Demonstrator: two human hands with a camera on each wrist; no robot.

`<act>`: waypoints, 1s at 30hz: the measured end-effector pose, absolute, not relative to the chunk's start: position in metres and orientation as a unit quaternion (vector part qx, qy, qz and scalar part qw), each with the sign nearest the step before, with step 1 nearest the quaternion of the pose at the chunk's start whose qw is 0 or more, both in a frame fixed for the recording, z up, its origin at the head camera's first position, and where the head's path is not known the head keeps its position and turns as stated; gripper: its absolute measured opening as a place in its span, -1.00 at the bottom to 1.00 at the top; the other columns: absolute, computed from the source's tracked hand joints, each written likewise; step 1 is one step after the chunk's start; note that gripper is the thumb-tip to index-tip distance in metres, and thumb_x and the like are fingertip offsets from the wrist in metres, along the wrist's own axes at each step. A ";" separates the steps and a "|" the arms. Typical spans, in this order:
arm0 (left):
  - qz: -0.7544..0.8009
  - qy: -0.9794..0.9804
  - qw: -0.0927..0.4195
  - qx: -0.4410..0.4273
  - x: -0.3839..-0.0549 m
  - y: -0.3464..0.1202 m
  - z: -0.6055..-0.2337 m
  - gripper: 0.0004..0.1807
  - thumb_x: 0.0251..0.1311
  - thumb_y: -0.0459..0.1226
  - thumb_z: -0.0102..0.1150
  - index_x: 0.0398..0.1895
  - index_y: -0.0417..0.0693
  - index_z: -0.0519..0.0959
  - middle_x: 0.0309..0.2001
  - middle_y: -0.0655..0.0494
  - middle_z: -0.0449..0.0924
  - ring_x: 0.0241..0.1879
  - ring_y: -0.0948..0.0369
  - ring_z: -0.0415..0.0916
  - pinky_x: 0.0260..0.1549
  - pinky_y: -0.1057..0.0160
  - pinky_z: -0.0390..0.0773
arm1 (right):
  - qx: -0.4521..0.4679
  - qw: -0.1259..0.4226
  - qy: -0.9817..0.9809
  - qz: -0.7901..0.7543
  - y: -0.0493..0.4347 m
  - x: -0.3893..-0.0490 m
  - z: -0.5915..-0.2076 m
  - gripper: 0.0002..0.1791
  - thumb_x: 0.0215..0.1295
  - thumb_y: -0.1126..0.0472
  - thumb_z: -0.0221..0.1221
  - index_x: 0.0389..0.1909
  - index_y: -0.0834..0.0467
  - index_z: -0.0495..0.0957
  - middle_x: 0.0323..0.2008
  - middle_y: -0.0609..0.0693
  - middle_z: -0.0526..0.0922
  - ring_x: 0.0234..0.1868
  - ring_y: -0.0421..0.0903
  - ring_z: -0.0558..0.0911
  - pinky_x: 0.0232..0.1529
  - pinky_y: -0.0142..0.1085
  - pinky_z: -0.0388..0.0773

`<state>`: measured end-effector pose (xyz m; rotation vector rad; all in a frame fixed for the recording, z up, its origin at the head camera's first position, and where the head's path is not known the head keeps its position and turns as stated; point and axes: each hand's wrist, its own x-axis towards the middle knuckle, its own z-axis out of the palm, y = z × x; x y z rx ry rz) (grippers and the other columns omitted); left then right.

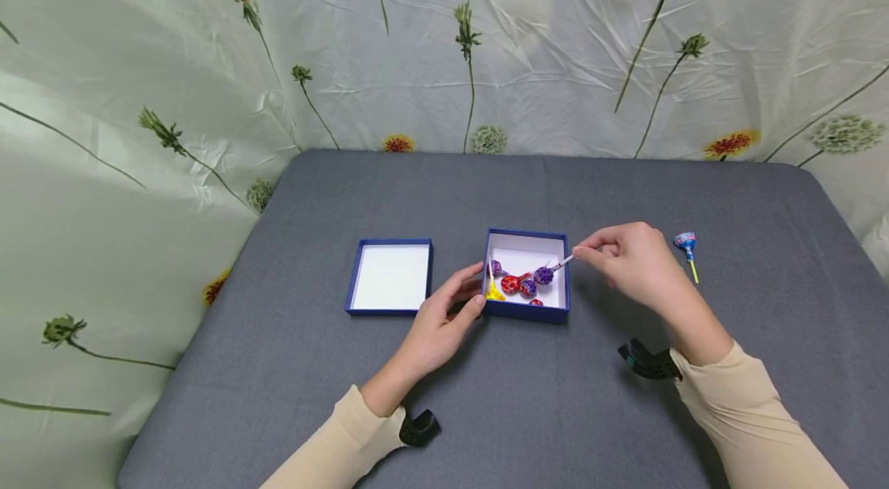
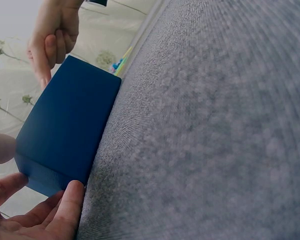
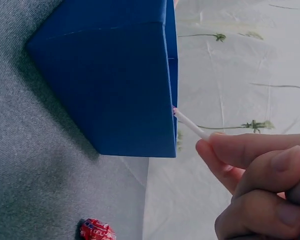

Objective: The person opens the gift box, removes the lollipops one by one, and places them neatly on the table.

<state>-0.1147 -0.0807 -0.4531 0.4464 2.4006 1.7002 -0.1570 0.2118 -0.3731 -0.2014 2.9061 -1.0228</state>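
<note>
My right hand (image 1: pixel 635 261) pinches the white stick (image 3: pixel 191 124) of a purple-wrapped lollipop (image 1: pixel 544 275) between thumb and index finger. Its wrapped head is over the inside of a blue box (image 1: pixel 528 311), and the stick slants out past the right rim. Several more lollipops lie inside, among them a red one (image 1: pixel 510 284), another purple one (image 1: pixel 528 288) and one in yellow wrapping (image 1: pixel 494 292). My left hand (image 1: pixel 437 327) rests its fingertips and thumb against the box's left side; the left wrist view shows the fingers (image 2: pixel 70 205) low along that wall.
A matching blue lid (image 1: pixel 389 277), white inside, lies left of the box. At the right lies a blue-wrapped lollipop (image 1: pixel 684 241) with a yellow stick. The right wrist view shows a red-wrapped candy (image 3: pixel 97 230) on the grey cloth. A flowered curtain (image 1: pixel 417 49) hangs behind the table.
</note>
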 end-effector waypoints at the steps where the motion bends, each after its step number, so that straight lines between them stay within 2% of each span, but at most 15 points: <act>1: 0.570 0.804 0.083 0.149 -0.115 -0.081 -0.453 -0.49 0.49 -0.12 0.04 0.47 0.28 0.32 0.34 0.17 0.49 0.20 0.23 0.54 -0.01 0.36 0.63 | -0.063 0.025 0.940 -0.333 0.213 -0.157 -0.373 -0.73 0.36 0.03 0.27 -0.31 0.16 0.75 -0.84 -0.15 0.39 -0.72 -0.17 0.44 -0.56 -0.32 0.30; 19: 0.571 0.804 0.083 0.147 -0.115 -0.080 -0.454 -0.49 0.49 -0.12 0.04 0.46 0.31 0.32 0.33 0.17 0.49 0.21 0.24 0.54 0.02 0.32 0.64 | -0.036 -0.019 0.920 -0.390 0.237 -0.150 -0.368 -0.67 0.37 -0.06 0.25 -0.24 0.14 0.74 -0.84 -0.18 0.32 -0.76 -0.24 0.22 -0.77 -0.27 0.06; 30: 0.567 0.806 0.085 0.147 -0.114 -0.081 -0.454 -0.49 0.49 -0.10 0.04 0.47 0.31 0.31 0.34 0.15 0.49 0.22 0.21 0.54 0.03 0.28 0.65 | 0.013 -0.031 0.897 -0.441 0.253 -0.151 -0.365 -0.64 0.37 -0.10 0.25 -0.18 0.14 0.71 -0.83 -0.23 0.30 -0.74 -0.22 0.17 -0.75 -0.19 0.03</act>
